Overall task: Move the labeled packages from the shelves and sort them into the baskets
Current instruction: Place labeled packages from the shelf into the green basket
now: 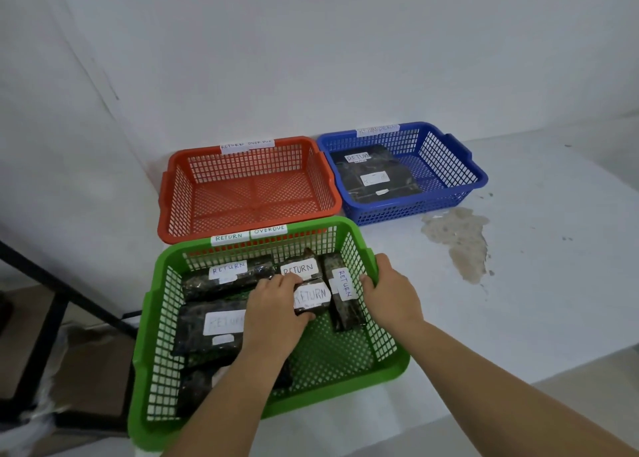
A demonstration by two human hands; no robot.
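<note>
Package labelled RETURN point(311, 297): lies inside the green basket point(387, 370), toward its far right part, long axis running roughly left to right. Our left hand point(273, 313) is on its left end, fingers curled over it in a grip; our right hand point(390, 292) is closed on the green basket's right rim, so we judge the left hand nearer and the lifting hand.

Green basket, contents left to right: a large flat package point(211, 325) near the left wall, a long package point(224, 276) at the far side, a small package point(299, 266), and one package point(342, 294) lying front to back by the right wall.

Orange basket point(173, 197), beyond the green basket: nothing seen inside.

Blue basket point(456, 166), beyond and right of the green basket: dark labelled packages point(373, 173), count unclear.
</note>
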